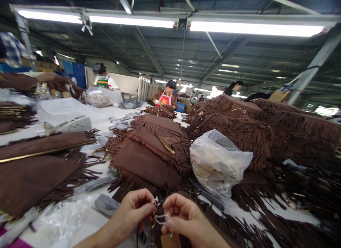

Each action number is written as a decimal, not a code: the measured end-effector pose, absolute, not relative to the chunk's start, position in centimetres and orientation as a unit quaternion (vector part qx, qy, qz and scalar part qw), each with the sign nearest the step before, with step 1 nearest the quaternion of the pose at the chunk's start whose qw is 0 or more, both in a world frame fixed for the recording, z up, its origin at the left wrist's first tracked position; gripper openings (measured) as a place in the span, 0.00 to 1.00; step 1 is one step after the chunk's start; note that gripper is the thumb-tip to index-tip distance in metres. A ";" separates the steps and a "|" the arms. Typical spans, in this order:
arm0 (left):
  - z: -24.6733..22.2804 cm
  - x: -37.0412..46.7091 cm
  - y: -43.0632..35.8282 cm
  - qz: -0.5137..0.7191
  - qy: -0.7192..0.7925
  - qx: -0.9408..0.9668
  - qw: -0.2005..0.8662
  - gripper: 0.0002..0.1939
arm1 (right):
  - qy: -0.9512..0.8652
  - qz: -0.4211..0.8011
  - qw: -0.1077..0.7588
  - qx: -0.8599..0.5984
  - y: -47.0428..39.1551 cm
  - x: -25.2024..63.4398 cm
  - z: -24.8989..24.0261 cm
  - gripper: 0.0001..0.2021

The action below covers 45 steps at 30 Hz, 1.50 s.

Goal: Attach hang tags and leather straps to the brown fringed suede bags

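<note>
Both hands are closed in pinches at the table's [87, 219] near edge: the left hand [133, 209] and right hand [183, 216] grip a thin white string [160, 219] over a brown fringed bag [213, 223]. The string looks light, limp and slippery, best pinched near its loop.

Both hands, left [131, 210] & right [183, 216], pinch white string [160, 219] over brown fringed bag [213, 223] nr plastic sack [217, 161].

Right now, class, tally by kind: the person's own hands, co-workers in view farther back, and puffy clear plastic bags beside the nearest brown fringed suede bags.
Own hands: 2, left hand, right hand
Co-workers: 3
Puffy clear plastic bag: 1
Total: 6
</note>
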<state>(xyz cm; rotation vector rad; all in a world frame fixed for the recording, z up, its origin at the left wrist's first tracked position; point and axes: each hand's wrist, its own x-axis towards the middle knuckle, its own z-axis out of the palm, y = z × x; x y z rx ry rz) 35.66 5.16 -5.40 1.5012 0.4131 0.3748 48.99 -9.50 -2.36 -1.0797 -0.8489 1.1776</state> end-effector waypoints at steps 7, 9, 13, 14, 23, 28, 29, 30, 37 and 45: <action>-4.9 35.5 4.9 0.154 0.195 0.677 0.693 0.31 | -0.158 0.601 0.683 -0.383 -9.2 49.2 -3.6 0.21; -5.0 35.4 4.9 0.153 0.197 0.679 0.690 0.31 | -0.136 0.604 0.686 -0.383 -9.2 49.3 -3.5 0.23; -5.1 35.4 5.0 0.175 0.208 0.687 0.674 0.28 | -0.120 0.602 0.683 -0.396 -9.2 49.4 -3.8 0.25; -5.0 35.4 5.1 0.181 0.217 0.691 0.666 0.26 | -0.125 0.602 0.677 -0.405 -9.2 49.4 -4.0 0.25; -4.1 34.3 6.5 0.275 0.192 0.829 0.448 0.15 | -0.302 0.514 0.583 -0.551 -8.6 48.9 -4.5 0.28; -4.2 34.4 5.8 0.251 0.183 0.805 0.505 0.15 | -0.428 0.378 0.470 -0.673 -7.2 48.0 -2.6 0.13; -4.2 34.5 5.7 0.248 0.183 0.801 0.513 0.15 | -0.451 0.351 0.456 -0.682 -6.9 47.8 -2.3 0.12; -4.2 34.5 5.6 0.247 0.184 0.798 0.519 0.15 | -0.468 0.335 0.447 -0.685 -6.7 47.6 -2.1 0.11; -3.6 34.5 5.8 0.227 0.201 0.740 0.601 0.19 | -0.469 0.309 0.420 -0.713 -6.0 47.2 -2.5 0.10; -4.4 34.8 6.0 0.237 0.199 0.717 0.624 0.19 | -0.505 0.287 0.441 -0.685 -5.7 47.4 -3.4 0.13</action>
